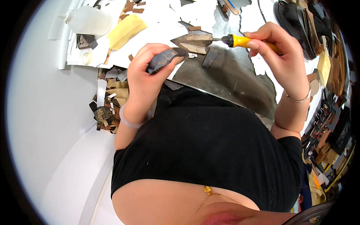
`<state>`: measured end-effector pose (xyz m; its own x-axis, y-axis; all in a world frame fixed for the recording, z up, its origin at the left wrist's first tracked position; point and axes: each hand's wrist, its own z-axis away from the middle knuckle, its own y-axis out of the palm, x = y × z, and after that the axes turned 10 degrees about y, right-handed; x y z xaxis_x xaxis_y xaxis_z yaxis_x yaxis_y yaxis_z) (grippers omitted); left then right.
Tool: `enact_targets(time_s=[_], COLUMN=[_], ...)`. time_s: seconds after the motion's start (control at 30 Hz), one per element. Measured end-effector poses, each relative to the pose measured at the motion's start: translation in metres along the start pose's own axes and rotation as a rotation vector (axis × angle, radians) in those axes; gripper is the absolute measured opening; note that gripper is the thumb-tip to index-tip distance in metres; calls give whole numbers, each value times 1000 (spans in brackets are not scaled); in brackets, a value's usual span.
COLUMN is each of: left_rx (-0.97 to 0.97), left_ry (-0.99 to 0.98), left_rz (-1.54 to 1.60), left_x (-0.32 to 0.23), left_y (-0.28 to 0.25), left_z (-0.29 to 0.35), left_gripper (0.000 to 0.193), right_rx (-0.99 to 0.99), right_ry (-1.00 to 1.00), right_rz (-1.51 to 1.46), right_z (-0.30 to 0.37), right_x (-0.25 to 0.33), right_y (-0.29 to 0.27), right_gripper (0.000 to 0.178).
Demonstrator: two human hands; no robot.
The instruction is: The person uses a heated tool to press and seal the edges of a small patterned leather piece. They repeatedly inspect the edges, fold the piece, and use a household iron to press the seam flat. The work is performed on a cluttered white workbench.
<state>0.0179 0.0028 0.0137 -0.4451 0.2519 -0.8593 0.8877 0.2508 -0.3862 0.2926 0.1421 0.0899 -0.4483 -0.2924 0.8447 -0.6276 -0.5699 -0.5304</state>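
Note:
My left hand [145, 73] is closed on a curved, dark patterned piece [162, 60], maybe leather or fabric, with a brownish end between thumb and fingers. My right hand [282, 56] grips the yellow handle of a small pointed trowel [195, 42] with a black collar and a stained metal blade. The blade points left, and its tip is close to the piece in my left hand; whether they touch I cannot tell. Below the blade, a small dark patterned strip [210, 57] lies on a grey metal plate [232, 83].
At the far left stands a translucent squeeze bottle [89, 20] beside a folded yellow sheet [127, 31] and brown scraps. A phone [83, 42] lies near the table's left edge. Scraps fill a heap [112, 101] below that edge. Black shoes [296, 26] stand at the far right.

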Motion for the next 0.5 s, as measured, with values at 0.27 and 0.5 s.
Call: enact_targets(time_s=[0.27,0.5], left_rx=[16,0], left_ry=[-1,-10], left_rz=[4,15], left_x=[4,9], left_y=[0,0], left_z=[0,3], left_gripper=[20,20], right_rx=[21,16], right_ry=[51,27], right_rz=[-53,-54], right_z=[0,-1], right_x=[-10,-8], right_y=[14,19], right_gripper=[17,16])
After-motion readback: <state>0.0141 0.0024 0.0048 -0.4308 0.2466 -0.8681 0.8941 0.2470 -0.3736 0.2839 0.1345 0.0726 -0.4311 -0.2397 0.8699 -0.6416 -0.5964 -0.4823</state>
